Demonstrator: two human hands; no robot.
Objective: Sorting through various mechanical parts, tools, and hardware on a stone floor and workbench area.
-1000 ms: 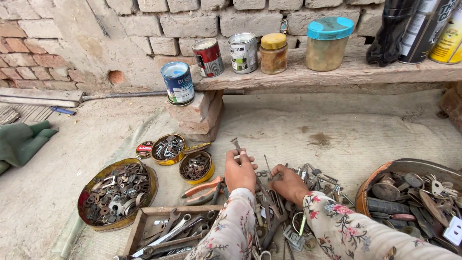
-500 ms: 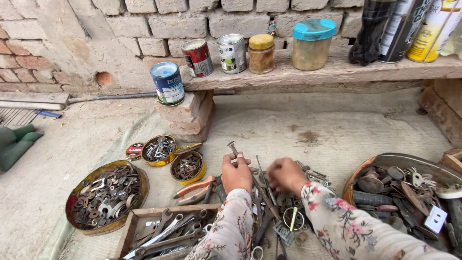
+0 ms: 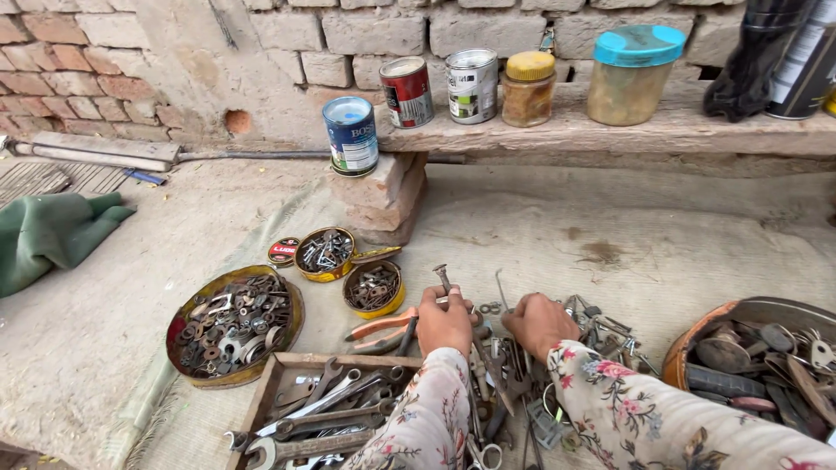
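Nearest, a wooden tray point(image 3: 270, 396) holds spanners. Above it the left hand point(image 3: 444, 320) pinches a bolt point(image 3: 443, 278) upright over the scrap pile point(image 3: 514, 383). The right hand point(image 3: 540, 322) rests curled on that pile, its grip hidden. Pliers point(image 3: 380, 325) lie just left; tins point(image 3: 374, 290) sit beyond.

Dull, rusty metal bolt point(image 3: 443, 278) and scrap heap point(image 3: 505, 365) — on rough woven sacking point(image 3: 557, 235).
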